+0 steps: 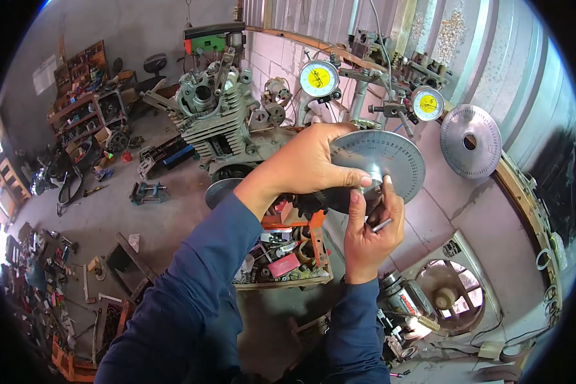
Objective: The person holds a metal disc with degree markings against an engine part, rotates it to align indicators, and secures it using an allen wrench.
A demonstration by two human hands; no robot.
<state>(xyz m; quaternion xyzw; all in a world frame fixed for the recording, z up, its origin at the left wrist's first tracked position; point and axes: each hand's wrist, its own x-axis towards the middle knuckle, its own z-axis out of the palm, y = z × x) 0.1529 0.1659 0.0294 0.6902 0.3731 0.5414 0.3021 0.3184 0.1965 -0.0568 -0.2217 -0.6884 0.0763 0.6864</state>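
Observation:
My left hand (304, 160) grips a round metal degree wheel (390, 150) with graduation marks around its rim, thumb pressed by the central hub. Just below, my right hand (376, 233) is closed, its thumb and index fingertips at the hub (374, 180). A short thin metal rod (382, 225) sticks out between the right hand's fingers; its other end is hidden. Behind the wheel stands a finned engine cylinder (221, 118) on its crankcase. Two dial gauges with yellow centres, one upper left (319, 78) and one upper right (427, 104), are mounted beyond my hands.
Another graduated disc (471, 141) hangs on the wall at the right. Below my hands is a crate (285, 283) of tools and parts. A round fan (451, 296) stands lower right. A small metal fixture (148, 192) and scattered tools lie on the floor to the left.

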